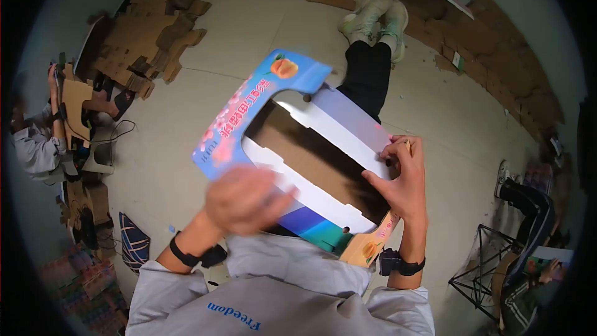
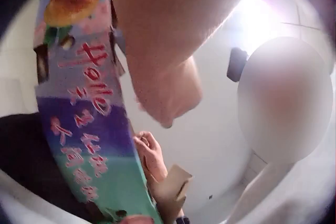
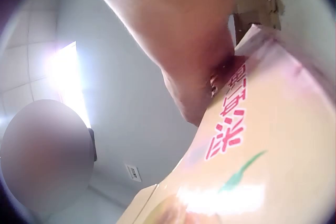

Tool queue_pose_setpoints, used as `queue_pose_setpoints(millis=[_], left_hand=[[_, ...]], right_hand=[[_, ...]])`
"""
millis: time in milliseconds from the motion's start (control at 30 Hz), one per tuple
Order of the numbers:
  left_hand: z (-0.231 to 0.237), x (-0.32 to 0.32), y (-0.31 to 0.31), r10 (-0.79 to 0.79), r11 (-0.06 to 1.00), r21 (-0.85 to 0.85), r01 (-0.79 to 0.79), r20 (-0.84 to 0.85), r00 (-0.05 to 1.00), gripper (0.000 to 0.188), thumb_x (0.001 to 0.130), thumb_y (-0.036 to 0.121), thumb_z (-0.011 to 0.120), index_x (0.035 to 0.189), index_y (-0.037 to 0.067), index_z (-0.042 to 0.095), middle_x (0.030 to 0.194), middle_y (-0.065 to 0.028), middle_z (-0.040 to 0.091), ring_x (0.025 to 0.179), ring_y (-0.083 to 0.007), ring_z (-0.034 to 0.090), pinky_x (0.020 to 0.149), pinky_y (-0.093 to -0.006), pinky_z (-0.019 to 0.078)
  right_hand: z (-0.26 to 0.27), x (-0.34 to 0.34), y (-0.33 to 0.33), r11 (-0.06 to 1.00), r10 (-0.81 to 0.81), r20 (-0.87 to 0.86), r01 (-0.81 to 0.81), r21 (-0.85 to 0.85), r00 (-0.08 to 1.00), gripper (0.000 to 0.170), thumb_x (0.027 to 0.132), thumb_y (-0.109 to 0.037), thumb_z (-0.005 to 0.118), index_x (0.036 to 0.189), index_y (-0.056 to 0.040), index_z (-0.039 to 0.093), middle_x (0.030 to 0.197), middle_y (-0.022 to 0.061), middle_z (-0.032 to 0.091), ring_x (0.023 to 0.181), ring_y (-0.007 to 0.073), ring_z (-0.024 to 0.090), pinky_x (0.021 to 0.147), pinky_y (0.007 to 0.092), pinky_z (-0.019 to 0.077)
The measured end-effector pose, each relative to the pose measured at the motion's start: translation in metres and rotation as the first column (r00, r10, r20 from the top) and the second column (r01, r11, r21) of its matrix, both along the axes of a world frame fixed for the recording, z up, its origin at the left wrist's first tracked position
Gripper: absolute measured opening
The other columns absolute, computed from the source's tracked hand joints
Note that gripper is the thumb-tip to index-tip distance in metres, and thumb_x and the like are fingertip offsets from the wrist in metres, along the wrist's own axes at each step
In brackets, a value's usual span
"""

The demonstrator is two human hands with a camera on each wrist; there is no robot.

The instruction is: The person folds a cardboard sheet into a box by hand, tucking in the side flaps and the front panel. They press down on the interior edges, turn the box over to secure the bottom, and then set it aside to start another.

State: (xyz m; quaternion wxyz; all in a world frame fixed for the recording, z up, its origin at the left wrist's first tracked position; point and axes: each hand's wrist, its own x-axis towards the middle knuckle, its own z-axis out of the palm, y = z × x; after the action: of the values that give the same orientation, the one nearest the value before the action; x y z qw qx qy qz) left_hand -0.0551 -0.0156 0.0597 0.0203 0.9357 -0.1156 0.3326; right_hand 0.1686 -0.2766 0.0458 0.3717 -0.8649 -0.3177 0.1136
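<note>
"Where is the box [image 1: 314, 193]?"

"Between the left hand [image 1: 245, 199] and the right hand [image 1: 403, 180], just past the grey shirt [image 1: 280, 302], open side up."

"Which way is it long?"

"On a slant. The blue end [image 1: 242, 106] is far and left. The yellow end [image 1: 364, 252] is near and right."

"Which hand is closer?"

"The right one. It pinches the far wall [image 1: 348, 124] close to the yellow end. The left one is over the near left corner, by the blue end. It's blurry, so I can't tell if it holds on."

"What else is around?"

"Black trousers [image 1: 367, 78] and shoes [image 1: 376, 18] are past the box. Cardboard [image 1: 137, 43] and a cushion [image 1: 135, 242] are off to its left."

"Anything in the way?"

"The trousers are close behind the far wall, and the left hand hides that corner."
</note>
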Motion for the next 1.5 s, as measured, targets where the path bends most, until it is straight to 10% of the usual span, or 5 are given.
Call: queue_pose_setpoints(millis=[300, 433, 567, 900, 1500], left_hand=[[-0.011, 0.038, -0.074, -0.197, 0.95, -0.311, 0.017, -0.558, 0.806, 0.06, 0.093, 0.049, 0.078, 0.14, 0.013, 0.067, 0.12, -0.0147, 0.067, 0.122, -0.0338, 0.063, 0.12, -0.0536, 0.0461], [-0.012, 0.038, -0.071, -0.222, 0.953, -0.294, 0.068, -0.529, 0.819, 0.059, 0.094, 0.047, 0.079, 0.139, 0.011, 0.068, 0.108, -0.0115, 0.063, 0.113, -0.0318, 0.064, 0.12, -0.055, 0.0462], [-0.013, 0.033, -0.079, -0.226, 0.957, -0.272, 0.099, -0.491, 0.841, 0.05, 0.094, 0.045, 0.079, 0.129, 0.01, 0.071, 0.101, -0.0083, 0.06, 0.105, -0.0277, 0.063, 0.114, -0.0516, 0.0521], [-0.007, -0.004, -0.082, -0.419, 0.895, -0.174, 0.41, -0.016, 0.908, 0.014, 0.095, 0.027, 0.073, 0.09, 0.014, 0.071, 0.076, 0.0057, 0.055, 0.067, -0.0141, 0.059, 0.093, -0.0349, 0.0603], [-0.065, 0.026, -0.055, 0.141, 0.975, -0.127, -0.184, -0.289, 0.947, 0.049, 0.092, 0.045, 0.067, 0.139, 0.037, 0.077, 0.16, -0.0029, 0.062, 0.152, -0.0294, 0.046, 0.133, -0.0608, 0.0]], right_hand=[[0.006, 0.027, -0.048, 0.837, -0.097, -0.08, 0.125, 0.533, 0.992, 0.016, 0.086, 0.008, 0.068, 0.099, -0.0013, 0.064, 0.111, 0.01, 0.063, 0.115, 0.0247, 0.063, 0.108, 0.0386, 0.0473], [0.043, 0.025, -0.078, 0.995, -0.064, 0.083, 0.07, -0.071, 0.994, 0.011, 0.09, -0.005, 0.075, 0.098, -0.0004, 0.07, 0.133, 0.0173, 0.062, 0.124, 0.036, 0.062, 0.114, 0.0473, 0.0454], [0.047, 0.012, -0.084, 0.6, 0.243, 0.491, 0.269, -0.753, 0.836, 0.037, 0.083, -0.024, 0.088, 0.11, -0.0007, 0.076, 0.162, 0.0247, 0.05, 0.154, 0.0458, 0.044, 0.126, 0.0573, 0.0361], [0.039, 0.031, -0.017, 0.851, 0.239, 0.169, -0.122, -0.511, 0.956, 0.098, 0.076, -0.01, 0.09, 0.164, -0.0156, 0.047, 0.158, 0.0277, 0.054, 0.141, 0.0501, 0.055, 0.118, 0.0535, 0.0486], [0.034, 0.047, -0.015, 0.942, 0.147, -0.168, -0.19, -0.276, 0.975, 0.057, 0.089, -0.008, 0.063, 0.146, -0.0115, 0.059, 0.127, 0.0259, 0.072, 0.115, 0.0514, 0.067, 0.101, 0.0526, 0.0547]])
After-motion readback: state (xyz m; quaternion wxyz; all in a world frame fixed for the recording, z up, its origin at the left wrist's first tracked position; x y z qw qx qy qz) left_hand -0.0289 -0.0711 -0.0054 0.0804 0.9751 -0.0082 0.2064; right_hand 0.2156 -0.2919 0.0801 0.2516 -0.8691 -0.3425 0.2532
